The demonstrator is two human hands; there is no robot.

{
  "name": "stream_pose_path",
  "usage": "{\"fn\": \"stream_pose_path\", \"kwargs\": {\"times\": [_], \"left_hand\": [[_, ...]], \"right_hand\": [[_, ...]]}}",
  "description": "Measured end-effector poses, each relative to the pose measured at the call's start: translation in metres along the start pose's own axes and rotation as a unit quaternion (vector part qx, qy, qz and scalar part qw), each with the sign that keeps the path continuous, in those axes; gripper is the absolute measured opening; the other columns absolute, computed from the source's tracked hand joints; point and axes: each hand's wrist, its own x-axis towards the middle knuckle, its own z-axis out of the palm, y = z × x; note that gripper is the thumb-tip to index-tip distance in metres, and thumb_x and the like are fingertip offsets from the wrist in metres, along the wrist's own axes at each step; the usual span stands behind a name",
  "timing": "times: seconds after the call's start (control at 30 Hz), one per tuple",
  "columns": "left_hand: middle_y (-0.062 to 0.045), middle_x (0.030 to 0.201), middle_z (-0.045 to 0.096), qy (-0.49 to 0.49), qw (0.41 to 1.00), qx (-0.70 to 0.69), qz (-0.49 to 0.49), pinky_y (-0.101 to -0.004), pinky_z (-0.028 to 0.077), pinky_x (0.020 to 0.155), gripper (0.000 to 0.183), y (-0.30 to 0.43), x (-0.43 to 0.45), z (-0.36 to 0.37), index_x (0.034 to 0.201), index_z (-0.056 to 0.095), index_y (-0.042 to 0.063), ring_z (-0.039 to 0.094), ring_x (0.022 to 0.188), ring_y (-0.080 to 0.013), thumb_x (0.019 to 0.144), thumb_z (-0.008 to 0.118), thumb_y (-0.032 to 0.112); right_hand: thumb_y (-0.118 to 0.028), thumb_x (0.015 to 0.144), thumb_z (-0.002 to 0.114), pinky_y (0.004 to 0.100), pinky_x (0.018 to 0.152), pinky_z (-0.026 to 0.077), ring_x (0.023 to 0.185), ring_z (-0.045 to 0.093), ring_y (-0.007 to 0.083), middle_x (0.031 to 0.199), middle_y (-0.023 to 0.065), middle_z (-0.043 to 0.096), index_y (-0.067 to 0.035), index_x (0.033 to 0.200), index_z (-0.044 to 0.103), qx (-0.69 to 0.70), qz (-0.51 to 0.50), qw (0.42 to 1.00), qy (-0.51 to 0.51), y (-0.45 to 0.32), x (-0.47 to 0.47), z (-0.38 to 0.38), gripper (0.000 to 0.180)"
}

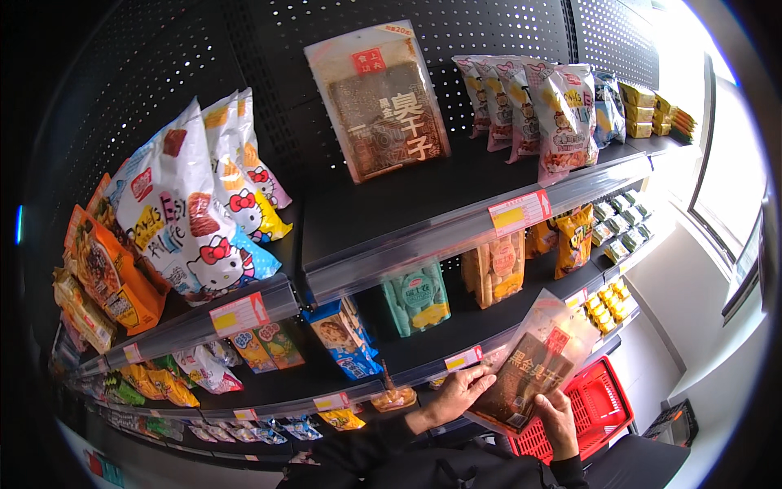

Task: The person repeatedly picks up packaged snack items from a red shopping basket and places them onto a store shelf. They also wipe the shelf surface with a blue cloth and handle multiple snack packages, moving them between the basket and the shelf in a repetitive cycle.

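Note:
A flat, partly clear plastic packet of dark dried tofu (528, 382) is held tilted in front of the shelves. My right hand (557, 422) grips its lower right edge, the thumb lying on the front. At the left edge is my left hand (457, 396), fingers and thumb bent against the plastic. Another clear layer shows behind that edge; whether it is a second packet I cannot tell. A similar tofu packet (385, 110) stands upright on the upper shelf (372, 226), leaning towards the perforated back panel.
Pink snack bags (565, 116) stand right of the shelved packet, white chip bags (183, 208) left. On the shelf below are a green bag (417, 299), a tan bag (495, 269) and a blue packet (345, 339). A red plastic basket (602, 397) sits below my right hand.

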Motion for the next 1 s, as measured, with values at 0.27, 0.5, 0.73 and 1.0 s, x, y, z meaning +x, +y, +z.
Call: {"fn": "stream_pose_path", "kwargs": {"times": [0.27, 0.5, 0.73, 1.0], "left_hand": [[-0.007, 0.09, 0.065, 0.095, 0.961, 0.165, 0.202, -0.0265, 0.05, 0.071, 0.017, 0.18, -0.032, -0.014, 0.111, 0.066, -0.002, 0.061, 0.08, -0.0096, 0.1, 0.064, 0.01], [-0.002, 0.08, 0.056, 0.274, 0.844, 0.253, 0.385, -0.0244, 0.042, 0.061, 0.008, 0.3, -0.022, -0.061, 0.102, 0.065, 0.001, 0.053, 0.07, -0.0074, 0.099, 0.063, 0.008], [0.0, 0.091, 0.071, 0.399, 0.77, 0.332, 0.372, -0.0234, 0.051, 0.067, 0.029, 0.343, 0.033, -0.152, 0.107, 0.071, 0.005, 0.068, 0.085, -0.0093, 0.104, 0.057, 0.031], [-0.004, 0.089, 0.072, 0.427, 0.792, 0.392, 0.194, -0.0287, 0.055, 0.061, 0.027, 0.311, 0.099, -0.244, 0.103, 0.068, 0.004, 0.073, 0.077, -0.0161, 0.104, 0.054, 0.027]], "right_hand": [[-0.004, 0.086, 0.078, 0.0251, 0.062, 0.051, 0.069, 0.062, 0.007, 0.074, 0.0034, 0.07, 0.005, 0.094, 0.071, -0.419, -0.216, 0.881, -0.028, -0.142, 0.03, 0.053, 0.014], [-0.011, 0.091, 0.074, 0.0207, 0.048, 0.044, 0.056, 0.059, 0.0049, 0.07, 0.0019, 0.066, 0.0, 0.093, 0.07, -0.38, -0.387, 0.838, -0.061, -0.284, 0.061, 0.172, 0.012], [-0.031, 0.093, 0.073, 0.0237, 0.055, 0.049, 0.058, 0.061, 0.0069, 0.064, 0.0019, 0.064, -0.001, 0.092, 0.07, -0.365, -0.504, 0.759, -0.192, -0.325, 0.188, 0.272, 0.03], [-0.035, 0.093, 0.073, 0.0258, 0.054, 0.051, 0.063, 0.066, 0.0096, 0.069, 0.003, 0.063, 0.0, 0.093, 0.066, -0.486, -0.419, 0.748, -0.169, -0.297, 0.276, 0.296, 0.036]]}}
